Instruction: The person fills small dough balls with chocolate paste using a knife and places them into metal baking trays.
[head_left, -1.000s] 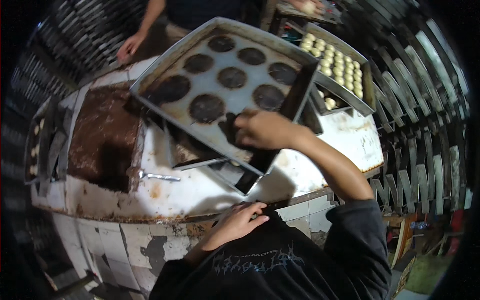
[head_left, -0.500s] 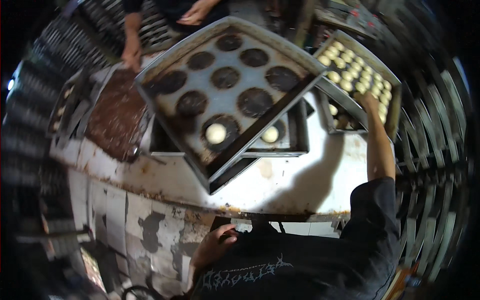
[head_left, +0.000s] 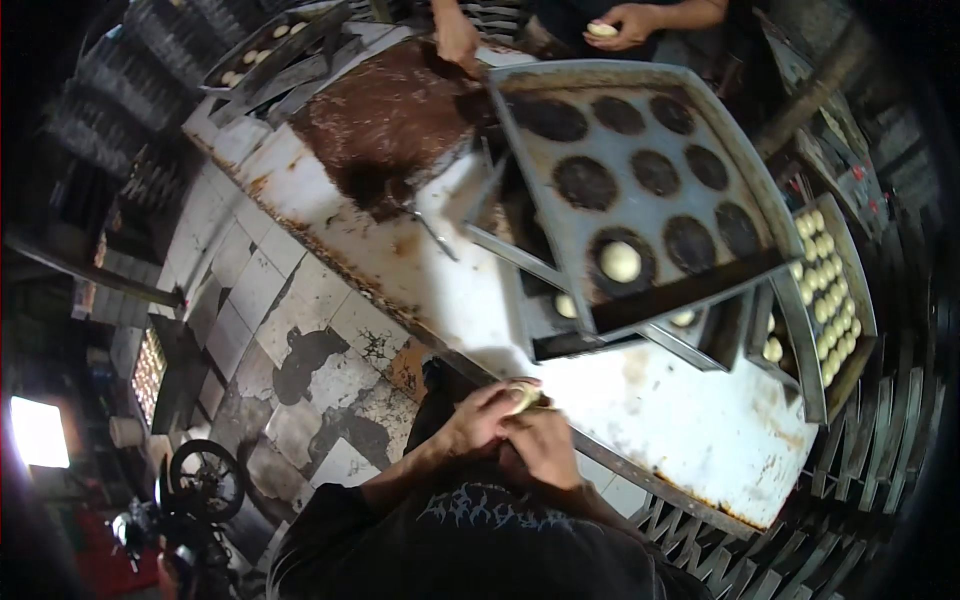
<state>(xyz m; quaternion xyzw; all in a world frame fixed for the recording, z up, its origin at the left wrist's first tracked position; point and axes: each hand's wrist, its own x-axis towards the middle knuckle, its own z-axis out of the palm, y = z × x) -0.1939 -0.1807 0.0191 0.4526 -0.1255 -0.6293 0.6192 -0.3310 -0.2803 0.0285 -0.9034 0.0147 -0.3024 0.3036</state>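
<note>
In front of my chest, near the table's front edge, my two hands meet around a pale dough ball (head_left: 522, 398). My left hand (head_left: 474, 424) grips it with bent fingers. Curled against the same dough is my right hand (head_left: 543, 446), which hides part of it. Beyond them a square metal baking tray (head_left: 640, 130) with round dark patches rests askew on other trays. One dough ball (head_left: 621, 262) sits on a patch in its near corner. Many more dough balls (head_left: 830, 285) fill a tray at the right.
A brown mass of filling (head_left: 385, 120) covers the table's (head_left: 690, 405) far left. Across the table, a co-worker's hand (head_left: 458, 40) touches its edge; their other hand (head_left: 632, 25) holds dough. A motorbike (head_left: 195, 500) stands on the tiled floor at lower left.
My right hand has left the tray of dough balls and joined my left hand at a dough ball. The view has turned left. The co-worker's hand now shows a piece of dough.
</note>
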